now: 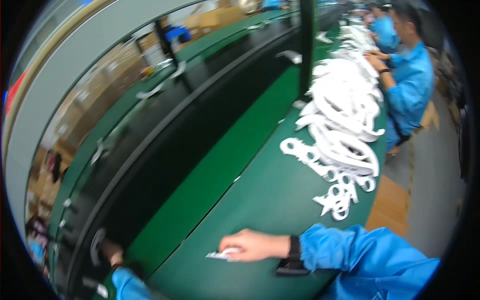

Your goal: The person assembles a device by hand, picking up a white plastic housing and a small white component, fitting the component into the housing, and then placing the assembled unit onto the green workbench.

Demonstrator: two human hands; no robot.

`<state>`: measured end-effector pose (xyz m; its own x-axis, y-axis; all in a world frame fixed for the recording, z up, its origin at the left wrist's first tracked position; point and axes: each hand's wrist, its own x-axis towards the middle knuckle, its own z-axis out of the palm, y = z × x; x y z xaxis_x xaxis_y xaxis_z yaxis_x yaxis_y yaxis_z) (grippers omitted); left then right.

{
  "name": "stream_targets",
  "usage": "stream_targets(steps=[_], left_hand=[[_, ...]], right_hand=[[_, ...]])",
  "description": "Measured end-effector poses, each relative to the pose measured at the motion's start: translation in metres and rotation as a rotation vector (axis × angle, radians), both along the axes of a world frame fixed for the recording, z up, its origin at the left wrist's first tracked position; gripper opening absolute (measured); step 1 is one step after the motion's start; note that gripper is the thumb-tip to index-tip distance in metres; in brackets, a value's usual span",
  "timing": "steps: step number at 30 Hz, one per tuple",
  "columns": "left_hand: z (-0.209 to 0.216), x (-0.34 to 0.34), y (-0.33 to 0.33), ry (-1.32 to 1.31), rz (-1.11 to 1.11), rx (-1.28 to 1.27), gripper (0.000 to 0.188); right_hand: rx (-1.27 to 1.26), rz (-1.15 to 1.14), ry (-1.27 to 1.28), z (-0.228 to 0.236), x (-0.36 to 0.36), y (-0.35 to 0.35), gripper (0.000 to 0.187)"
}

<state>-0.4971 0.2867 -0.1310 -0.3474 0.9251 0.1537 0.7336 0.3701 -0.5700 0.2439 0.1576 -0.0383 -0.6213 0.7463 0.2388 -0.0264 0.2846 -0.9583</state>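
White jagged-edged piece (216, 255) is pinched in right hand (245, 245), seemingly steadied against worktop (250, 205); left hand (112, 251) apart, blurred, can't tell grip.

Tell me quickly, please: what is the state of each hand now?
Left hand: at a curved white piece; too blurred to tell its grip.
Right hand: closed on a small white part, over the green table.

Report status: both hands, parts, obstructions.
Right hand closed over white piece. Left hand by curved white strip, grip unclear. White pile farther up green table, clear of both hands.
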Motion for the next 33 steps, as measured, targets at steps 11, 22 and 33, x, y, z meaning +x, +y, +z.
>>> stream_targets(steps=[11,22,33], left_hand=[[-0.054,0.092,0.166,0.243,-0.328,0.355,0.032],[0.084,0.274,0.098,-0.041,-0.501,0.284,0.023],[0.192,0.42,-0.027,-0.291,-0.902,0.188,0.028]], right_hand=[[0.166,-0.188,0.089,-0.027,0.005,0.001,0.012],[-0.081,-0.232,0.03,-0.005,0.025,0.006,0.019],[-0.259,-0.138,0.162,-0.012,0.02,0.002,0.015]])
